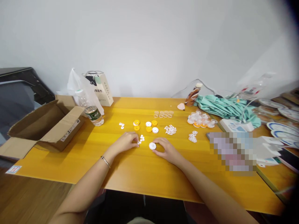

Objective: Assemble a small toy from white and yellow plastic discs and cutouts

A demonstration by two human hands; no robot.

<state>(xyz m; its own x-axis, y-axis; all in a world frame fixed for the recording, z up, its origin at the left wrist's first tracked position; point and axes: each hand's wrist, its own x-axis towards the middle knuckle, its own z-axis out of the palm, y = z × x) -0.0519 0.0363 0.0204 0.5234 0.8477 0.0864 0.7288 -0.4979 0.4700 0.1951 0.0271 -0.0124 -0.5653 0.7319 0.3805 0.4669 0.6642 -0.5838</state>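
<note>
At the far left of the yellow bench (70, 161) sat an open cardboard box (44, 127) and a water bottle (92, 110). The left hand (126, 141) rested with its fingers curled down onto a cluster of small white pieces (141, 138), pinching at them; whether one was gripped I could not tell. Just right, the right hand (167, 149) steadied a white disc (152, 145) with fingertips half closed on its rim. Behind lay loose yellow and white discs (146, 126) and clear cups (163, 114), seemingly unassembled; the heap of finished-looking pieces (201, 119) farther right suggested work partly through.
</note>
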